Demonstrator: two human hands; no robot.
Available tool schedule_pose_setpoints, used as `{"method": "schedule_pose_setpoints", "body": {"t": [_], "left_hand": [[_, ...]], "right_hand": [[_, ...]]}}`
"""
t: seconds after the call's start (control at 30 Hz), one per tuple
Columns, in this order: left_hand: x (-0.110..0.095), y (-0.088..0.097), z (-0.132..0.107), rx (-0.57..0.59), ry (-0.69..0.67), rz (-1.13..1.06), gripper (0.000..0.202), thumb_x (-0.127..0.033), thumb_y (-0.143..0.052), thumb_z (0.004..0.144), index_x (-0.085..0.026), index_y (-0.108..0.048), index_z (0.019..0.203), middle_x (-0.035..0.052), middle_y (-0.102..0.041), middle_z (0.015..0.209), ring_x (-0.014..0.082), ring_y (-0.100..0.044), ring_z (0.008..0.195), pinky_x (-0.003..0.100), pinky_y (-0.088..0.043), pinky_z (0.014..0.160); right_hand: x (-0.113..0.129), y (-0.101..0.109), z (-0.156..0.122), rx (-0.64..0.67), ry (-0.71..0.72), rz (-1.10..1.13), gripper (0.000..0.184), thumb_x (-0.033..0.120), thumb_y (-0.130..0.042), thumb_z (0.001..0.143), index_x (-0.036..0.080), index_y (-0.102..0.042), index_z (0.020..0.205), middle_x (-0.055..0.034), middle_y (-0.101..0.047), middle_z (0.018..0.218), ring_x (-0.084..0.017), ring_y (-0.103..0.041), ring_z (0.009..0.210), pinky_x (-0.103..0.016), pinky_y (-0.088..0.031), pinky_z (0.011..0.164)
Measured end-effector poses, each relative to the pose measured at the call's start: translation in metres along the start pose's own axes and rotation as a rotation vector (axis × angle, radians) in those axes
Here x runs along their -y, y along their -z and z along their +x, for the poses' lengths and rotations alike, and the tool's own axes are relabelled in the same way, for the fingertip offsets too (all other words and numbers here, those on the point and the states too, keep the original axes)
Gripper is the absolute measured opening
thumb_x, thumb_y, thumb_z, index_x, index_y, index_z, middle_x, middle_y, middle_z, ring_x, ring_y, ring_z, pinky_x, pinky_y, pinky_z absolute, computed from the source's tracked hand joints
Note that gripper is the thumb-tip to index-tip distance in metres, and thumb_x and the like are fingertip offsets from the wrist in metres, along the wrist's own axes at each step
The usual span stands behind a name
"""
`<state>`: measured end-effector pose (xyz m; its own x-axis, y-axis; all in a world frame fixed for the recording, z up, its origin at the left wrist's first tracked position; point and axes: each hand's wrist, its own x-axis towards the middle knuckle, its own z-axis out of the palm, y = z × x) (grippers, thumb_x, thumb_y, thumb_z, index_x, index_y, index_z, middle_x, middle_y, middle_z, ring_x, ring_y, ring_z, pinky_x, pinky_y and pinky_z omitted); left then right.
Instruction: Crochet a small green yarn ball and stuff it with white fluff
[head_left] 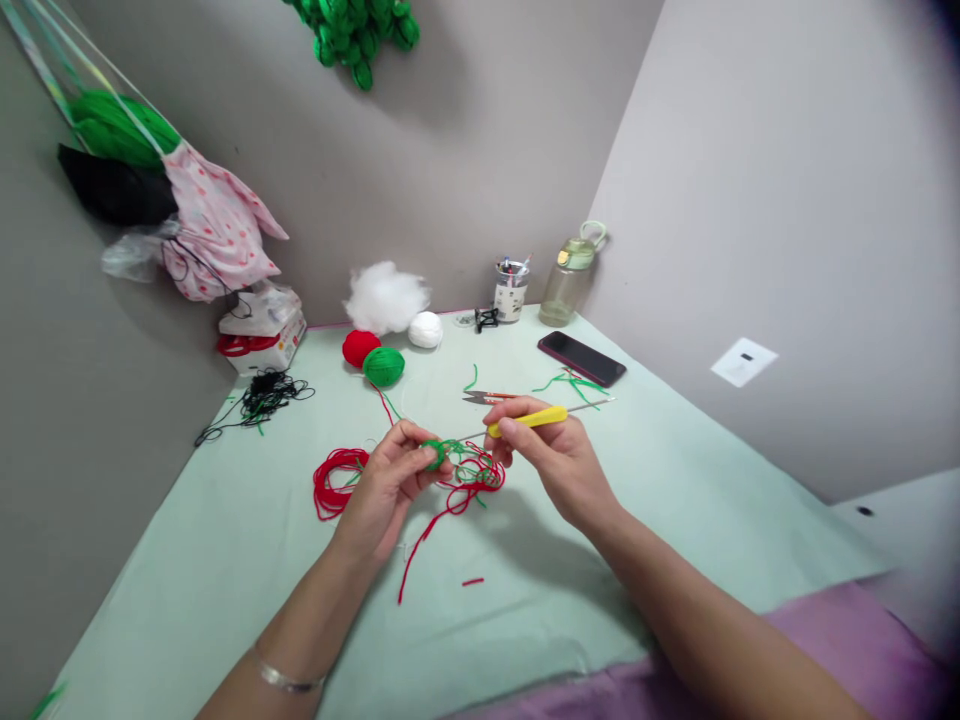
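Observation:
My left hand [390, 475] pinches a small green crocheted piece [433, 454] between thumb and fingers. My right hand [551, 455] grips a crochet hook with a yellow handle [529, 420], its metal tip pointing left into the green piece. Loose red and green yarn [472, 475] hangs and lies just below both hands. A coil of red yarn [336, 480] rests on the table left of my left hand.
On the pale green table [225, 560] lie a green yarn ball [383, 366], a red ball [360, 347], a white ball [425, 329], white stuffing [385, 295], snips [487, 397], a phone [581, 358], a pen cup [511, 290] and a bottle [570, 275]. Bags hang on the left wall.

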<state>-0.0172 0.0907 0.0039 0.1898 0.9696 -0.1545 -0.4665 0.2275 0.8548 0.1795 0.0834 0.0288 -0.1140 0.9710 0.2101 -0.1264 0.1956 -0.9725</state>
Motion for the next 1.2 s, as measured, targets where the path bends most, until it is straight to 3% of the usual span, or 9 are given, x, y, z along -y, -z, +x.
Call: {"method": "schedule_pose_setpoints", "body": {"t": [0.23,0.33,0.43,0.53,0.63,0.7,0.87,1.0,1.2], "left_hand": [[0.002,0.004,0.0,0.014,0.0,0.026,0.024,-0.023,-0.085,0.071,-0.018,-0.064,0.08,-0.0011,-0.069,0.077,0.0134,-0.067,0.069,0.025,-0.056,0.071],[0.0,0.003,-0.001,0.027,0.001,0.024,0.024,-0.024,-0.085,0.071,-0.018,-0.064,0.08,-0.0007,-0.069,0.077,0.0138,-0.067,0.069,0.025,-0.055,0.07],[-0.002,0.002,-0.003,0.061,0.005,0.028,0.024,-0.026,-0.085,0.071,-0.018,-0.065,0.082,0.0002,-0.07,0.078,0.0144,-0.068,0.069,0.026,-0.055,0.07],[-0.005,0.001,-0.004,0.081,-0.008,0.042,0.023,-0.028,-0.085,0.073,-0.017,-0.067,0.083,0.0006,-0.072,0.08,0.0149,-0.07,0.071,0.026,-0.057,0.073],[-0.009,0.006,-0.001,-0.016,-0.076,0.045,0.024,-0.027,-0.086,0.07,-0.017,-0.067,0.083,0.0012,-0.074,0.079,0.0157,-0.072,0.073,0.028,-0.058,0.076],[-0.01,0.012,0.004,-0.109,-0.132,0.045,0.026,-0.026,-0.087,0.068,-0.017,-0.066,0.082,0.0013,-0.074,0.078,0.0158,-0.073,0.073,0.028,-0.059,0.077],[-0.01,0.031,0.017,-0.287,-0.235,0.05,0.028,-0.024,-0.086,0.067,-0.019,-0.064,0.082,-0.0025,-0.074,0.074,0.0137,-0.073,0.073,0.026,-0.058,0.078],[-0.012,0.042,0.022,-0.393,-0.31,0.053,0.024,-0.022,-0.083,0.069,-0.02,-0.064,0.083,-0.0051,-0.073,0.074,0.0118,-0.072,0.072,0.025,-0.057,0.079],[-0.018,0.055,0.027,-0.435,-0.367,0.004,0.026,-0.023,-0.084,0.068,-0.02,-0.063,0.083,-0.0035,-0.072,0.078,0.0151,-0.075,0.079,0.031,-0.058,0.085]], "right_hand": [[-0.003,-0.001,-0.002,-0.028,0.042,-0.1,0.026,0.044,-0.07,0.092,0.019,-0.071,0.094,-0.0023,-0.068,0.079,-0.013,-0.06,0.065,-0.028,-0.051,0.061],[-0.009,0.002,0.0,-0.061,0.103,-0.18,0.026,0.043,-0.064,0.097,0.02,-0.073,0.105,-0.0045,-0.07,0.09,-0.014,-0.063,0.072,-0.028,-0.052,0.066],[-0.019,0.003,0.004,0.016,0.17,-0.28,0.032,0.046,-0.056,0.101,0.02,-0.072,0.112,-0.0079,-0.073,0.105,-0.018,-0.068,0.091,-0.032,-0.055,0.081],[-0.027,-0.001,0.005,0.162,0.141,-0.363,0.036,0.049,-0.051,0.103,0.02,-0.071,0.11,-0.0082,-0.074,0.11,-0.021,-0.068,0.105,-0.035,-0.052,0.094],[-0.033,-0.005,0.003,0.243,-0.009,-0.312,0.043,0.056,-0.047,0.103,0.019,-0.068,0.112,-0.0055,-0.07,0.098,-0.016,-0.066,0.076,-0.03,-0.052,0.073],[-0.033,-0.005,0.003,0.213,-0.097,-0.258,0.045,0.058,-0.046,0.102,0.019,-0.065,0.114,-0.0013,-0.063,0.085,-0.01,-0.053,0.056,-0.026,-0.044,0.057],[-0.025,-0.001,0.005,0.168,-0.043,-0.332,0.035,0.049,-0.056,0.099,0.017,-0.067,0.092,0.0024,-0.048,0.07,-0.01,-0.038,0.059,-0.024,-0.032,0.053],[-0.01,0.002,0.0,0.279,-0.093,-0.247,0.028,0.043,-0.062,0.097,0.016,-0.068,0.091,0.0029,-0.048,0.07,-0.01,-0.034,0.059,-0.024,-0.03,0.054],[0.01,0.015,-0.008,0.664,-0.199,-0.085,0.025,0.038,-0.07,0.095,0.014,-0.076,0.092,-0.0031,-0.063,0.08,-0.009,-0.049,0.063,-0.023,-0.04,0.057]]}}
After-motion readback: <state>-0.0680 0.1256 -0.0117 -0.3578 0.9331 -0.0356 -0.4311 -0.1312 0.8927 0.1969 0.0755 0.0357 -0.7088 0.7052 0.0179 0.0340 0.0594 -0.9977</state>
